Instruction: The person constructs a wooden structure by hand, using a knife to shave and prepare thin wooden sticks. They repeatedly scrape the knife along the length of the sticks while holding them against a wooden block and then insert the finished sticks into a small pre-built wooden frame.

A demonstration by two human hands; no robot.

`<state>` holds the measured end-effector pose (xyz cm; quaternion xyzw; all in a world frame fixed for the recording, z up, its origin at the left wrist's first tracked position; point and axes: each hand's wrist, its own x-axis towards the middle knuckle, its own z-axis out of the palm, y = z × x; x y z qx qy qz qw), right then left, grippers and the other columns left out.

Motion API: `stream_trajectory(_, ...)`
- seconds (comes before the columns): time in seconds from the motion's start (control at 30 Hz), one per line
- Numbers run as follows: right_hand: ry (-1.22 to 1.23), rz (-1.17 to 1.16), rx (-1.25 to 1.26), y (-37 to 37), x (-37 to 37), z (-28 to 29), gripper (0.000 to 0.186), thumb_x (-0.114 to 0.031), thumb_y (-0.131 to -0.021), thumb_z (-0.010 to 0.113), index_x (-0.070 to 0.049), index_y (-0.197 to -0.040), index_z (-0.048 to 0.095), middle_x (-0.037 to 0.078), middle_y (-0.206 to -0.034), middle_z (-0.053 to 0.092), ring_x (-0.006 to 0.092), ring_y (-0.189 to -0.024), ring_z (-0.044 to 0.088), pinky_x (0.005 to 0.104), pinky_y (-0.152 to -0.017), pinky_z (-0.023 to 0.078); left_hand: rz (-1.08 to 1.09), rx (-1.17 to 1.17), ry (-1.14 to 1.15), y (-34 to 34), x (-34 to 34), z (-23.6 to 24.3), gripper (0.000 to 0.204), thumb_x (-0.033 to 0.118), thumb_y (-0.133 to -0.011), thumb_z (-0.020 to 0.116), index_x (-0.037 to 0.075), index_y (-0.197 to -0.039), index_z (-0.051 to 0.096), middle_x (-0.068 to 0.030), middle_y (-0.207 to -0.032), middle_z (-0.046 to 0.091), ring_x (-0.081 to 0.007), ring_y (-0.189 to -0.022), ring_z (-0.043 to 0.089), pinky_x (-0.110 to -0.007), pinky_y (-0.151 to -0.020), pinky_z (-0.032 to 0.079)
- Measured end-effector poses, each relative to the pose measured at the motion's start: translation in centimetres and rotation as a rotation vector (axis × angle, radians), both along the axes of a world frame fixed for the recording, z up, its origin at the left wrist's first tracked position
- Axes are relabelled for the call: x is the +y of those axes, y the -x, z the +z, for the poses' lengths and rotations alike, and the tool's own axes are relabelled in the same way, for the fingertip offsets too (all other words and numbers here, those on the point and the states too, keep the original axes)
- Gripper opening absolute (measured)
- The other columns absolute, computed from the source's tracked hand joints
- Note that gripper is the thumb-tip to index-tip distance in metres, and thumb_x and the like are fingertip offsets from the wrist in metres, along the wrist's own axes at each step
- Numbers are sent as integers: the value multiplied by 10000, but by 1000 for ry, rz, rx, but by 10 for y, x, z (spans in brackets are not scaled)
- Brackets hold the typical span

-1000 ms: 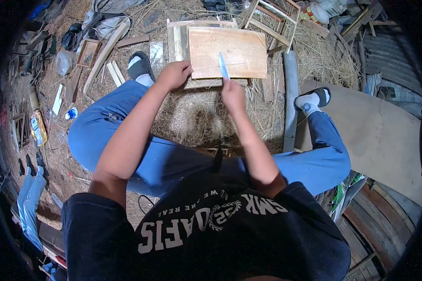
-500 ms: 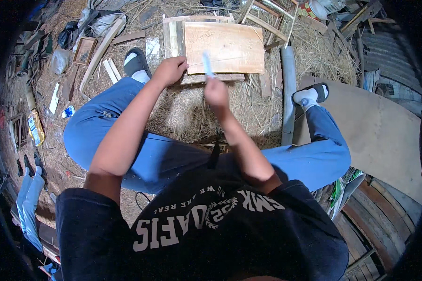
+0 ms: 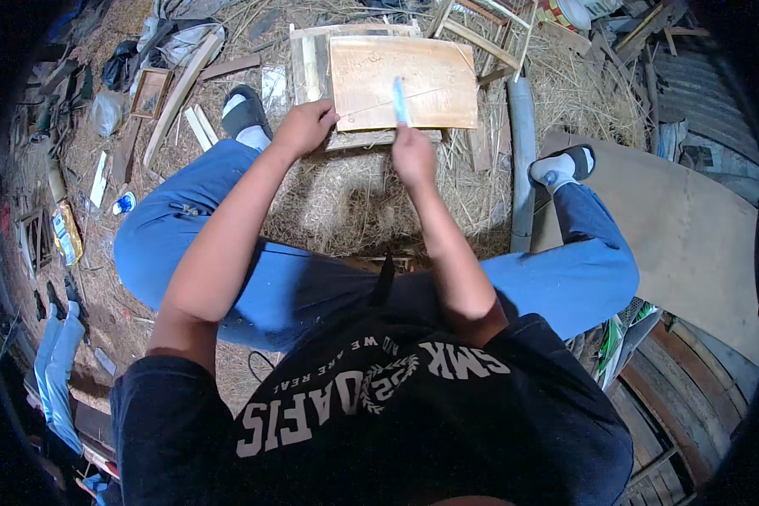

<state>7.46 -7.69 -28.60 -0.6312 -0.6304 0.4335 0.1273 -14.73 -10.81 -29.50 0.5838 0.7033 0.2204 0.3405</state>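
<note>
Pinched in the left hand (image 3: 305,128) is one end of a thin stick (image 3: 373,107), which slants up to the right across a pale board (image 3: 430,61), and the right hand (image 3: 415,156) is wrapped tight around a knife (image 3: 401,106), with its handle hidden. The knife points up and away and looks a bit blurry. It crosses the thin stick over the middle of the board, but I cannot tell if the two touch. Far off on the left is a shiny yellow packet (image 3: 67,234), then a clear plastic bag (image 3: 106,112) and a small blue and white thing (image 3: 125,202), then a small wooden tray (image 3: 151,93). Next comes a long piece of wood (image 3: 185,97) on the ground, and then the left sandal (image 3: 246,110), which is dark. The board lies up ahead, on top of a low wooden stand (image 3: 313,72) that sticks out on the board's left side. Straw (image 3: 337,194) is on the ground between the legs of the blue trousers (image 3: 164,253). To the right are a long grey pole (image 3: 522,160), then the dark right sandal (image 3: 579,160), and then a big flat brown sheet (image 3: 675,219)
</note>
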Motion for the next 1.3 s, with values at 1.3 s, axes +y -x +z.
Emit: stream_trajectory(1.3, -85, -23, -133, -34, 25, -4, 453, -345, -1020, 494, 26, -841, 684, 275, -789, 669, 472, -757, 653, 539, -706, 485, 120, -125, 93, 2, 3, -16, 336, 314, -901, 704, -12, -885, 623, -119, -778, 655, -198, -716, 612, -362, -684, 495)
